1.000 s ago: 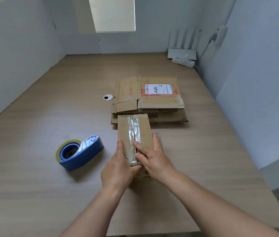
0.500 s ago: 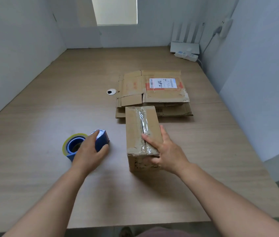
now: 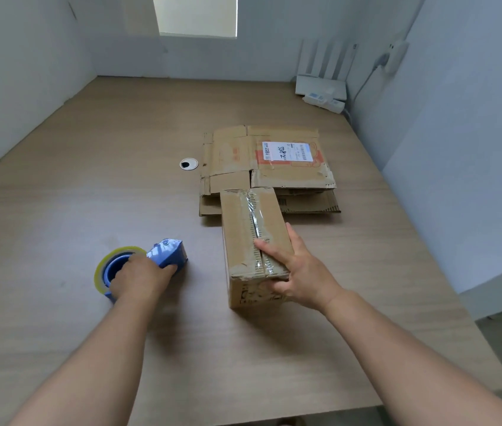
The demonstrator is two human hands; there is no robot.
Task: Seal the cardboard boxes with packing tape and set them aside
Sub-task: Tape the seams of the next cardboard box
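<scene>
L hand (image 3: 142, 279) at 9 o'clock of the box (image 3: 249, 229), fingers curled tight round the blue tape dispenser (image 3: 169, 253), prob for another strip, while R hand (image 3: 300, 272) lies flat-fingered on the box's near end, pinning it steady, flat cardboard stack (image 3: 234, 155) at its 12 o'clock.

Both bare forearms reach forward from the bottom of the frame. The left hand (image 3: 142, 279) curls its fingers round a tape dispenser (image 3: 168, 252). The right hand (image 3: 300, 269) lies on a box (image 3: 248, 226), fingers straight across the top, thumb against the near end.
</scene>
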